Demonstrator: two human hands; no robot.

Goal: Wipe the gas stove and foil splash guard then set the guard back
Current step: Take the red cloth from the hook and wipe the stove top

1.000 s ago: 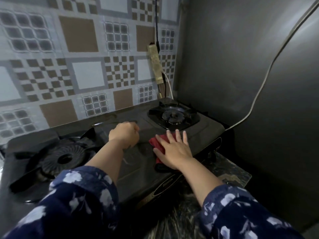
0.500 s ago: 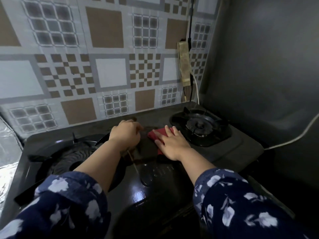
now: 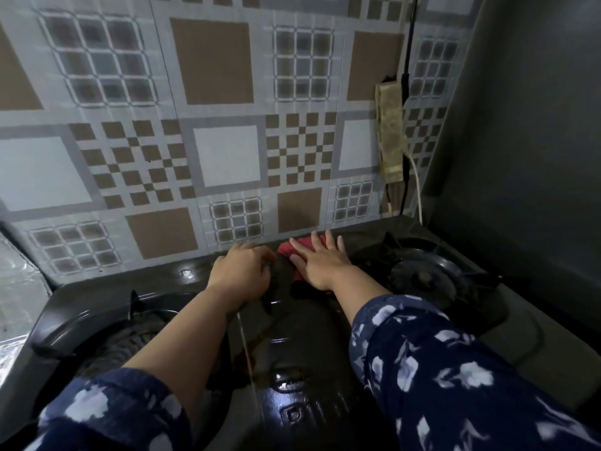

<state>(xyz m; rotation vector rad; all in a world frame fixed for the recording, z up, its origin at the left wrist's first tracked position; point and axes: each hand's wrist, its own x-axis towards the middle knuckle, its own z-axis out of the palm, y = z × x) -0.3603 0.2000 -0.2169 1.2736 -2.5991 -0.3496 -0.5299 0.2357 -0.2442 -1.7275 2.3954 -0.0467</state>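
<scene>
The black two-burner gas stove (image 3: 302, 362) fills the lower view, its glossy top wet in the middle. My right hand (image 3: 320, 263) lies flat with fingers spread on a red cloth (image 3: 287, 250), pressing it onto the stove's back edge near the wall. My left hand (image 3: 242, 275) rests curled in a loose fist on the stove top just left of the cloth; nothing shows in it. A strip of the foil splash guard (image 3: 13, 307) shows at the far left edge, standing beside the stove.
A patterned tile wall (image 3: 224, 154) stands right behind the stove. A power strip (image 3: 390, 135) with cables hangs on it at the right. A dark grey wall (image 3: 527, 151) closes the right side. Left burner (image 3: 136, 336) and right burner (image 3: 422, 278) flank my hands.
My right hand has slid the red cloth from the stove's front middle toward the back edge by the wall. My left hand followed backward. The view has come closer to the wall.
</scene>
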